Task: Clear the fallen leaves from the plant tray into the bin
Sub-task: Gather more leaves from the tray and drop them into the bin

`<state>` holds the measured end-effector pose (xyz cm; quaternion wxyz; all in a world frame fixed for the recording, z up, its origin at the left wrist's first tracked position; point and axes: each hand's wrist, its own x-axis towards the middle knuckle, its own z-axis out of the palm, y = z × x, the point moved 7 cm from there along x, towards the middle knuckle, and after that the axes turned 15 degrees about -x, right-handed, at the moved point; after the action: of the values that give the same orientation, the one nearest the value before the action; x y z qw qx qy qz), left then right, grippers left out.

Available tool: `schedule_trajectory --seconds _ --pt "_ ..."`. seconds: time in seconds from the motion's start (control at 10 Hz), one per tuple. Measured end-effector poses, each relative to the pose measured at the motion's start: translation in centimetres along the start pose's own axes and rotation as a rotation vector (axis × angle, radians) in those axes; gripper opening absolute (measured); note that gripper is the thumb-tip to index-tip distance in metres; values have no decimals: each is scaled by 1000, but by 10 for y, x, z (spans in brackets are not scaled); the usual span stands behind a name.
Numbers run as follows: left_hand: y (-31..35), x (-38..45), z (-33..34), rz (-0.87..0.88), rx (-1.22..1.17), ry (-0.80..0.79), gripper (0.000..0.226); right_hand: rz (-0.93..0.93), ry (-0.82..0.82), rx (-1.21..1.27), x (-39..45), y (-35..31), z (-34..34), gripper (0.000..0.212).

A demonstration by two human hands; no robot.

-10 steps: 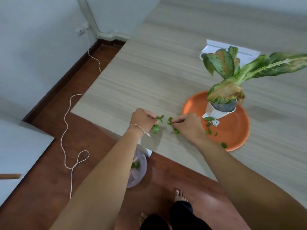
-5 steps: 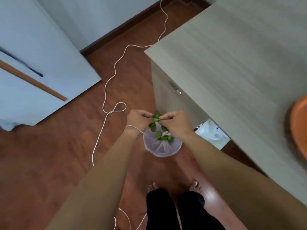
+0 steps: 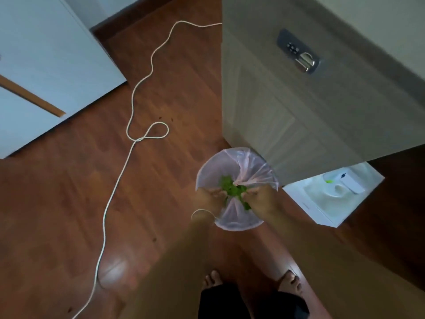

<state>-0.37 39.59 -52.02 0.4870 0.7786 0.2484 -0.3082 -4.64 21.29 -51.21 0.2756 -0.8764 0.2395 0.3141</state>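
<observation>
Fingers (image 3: 217, 194) of both hands pinched on green leaves (image 3: 232, 188), left hand (image 3: 210, 200) and right hand (image 3: 262, 200) lowered together over lined bin (image 3: 236, 223), arms extended down.

A room in a home, to judge by the furnishings. A light wood-grain cabinet (image 3: 310, 100) with a metal combination lock (image 3: 299, 54) on its face stands on a reddish-brown wood-laminate floor (image 3: 57, 203). Against the cabinet's lower corner sits a small bin (image 3: 236, 219) lined with a thin plastic bag; just to the bin's right lies a white box (image 3: 322, 210). To the cabinet's left a white cord (image 3: 128, 157) loops loosely across the floor, and beyond it stands white furniture (image 3: 46, 54). Below the cabinet, bare feet (image 3: 213, 279) stand on the floor.
</observation>
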Motion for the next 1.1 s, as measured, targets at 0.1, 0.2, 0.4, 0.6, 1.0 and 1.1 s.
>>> schedule_trajectory --seconds 0.1,0.2,0.4,0.6,1.0,1.1 --pt "-10 8 18 67 55 -91 18 15 6 84 12 15 17 22" --pt "-9 0 20 153 89 -115 20 -38 73 186 11 23 24 16" --pt "-2 -12 7 230 172 -117 25 -96 13 196 1 17 24 30" --pt "22 -35 -3 275 130 -148 24 -154 46 180 -4 2 13 33" --pt "124 -111 -69 225 -125 -143 32 -324 341 341 -236 -53 -168 33" --pt "242 -223 -53 372 -255 -266 21 -340 442 404 -300 -51 -237 30"
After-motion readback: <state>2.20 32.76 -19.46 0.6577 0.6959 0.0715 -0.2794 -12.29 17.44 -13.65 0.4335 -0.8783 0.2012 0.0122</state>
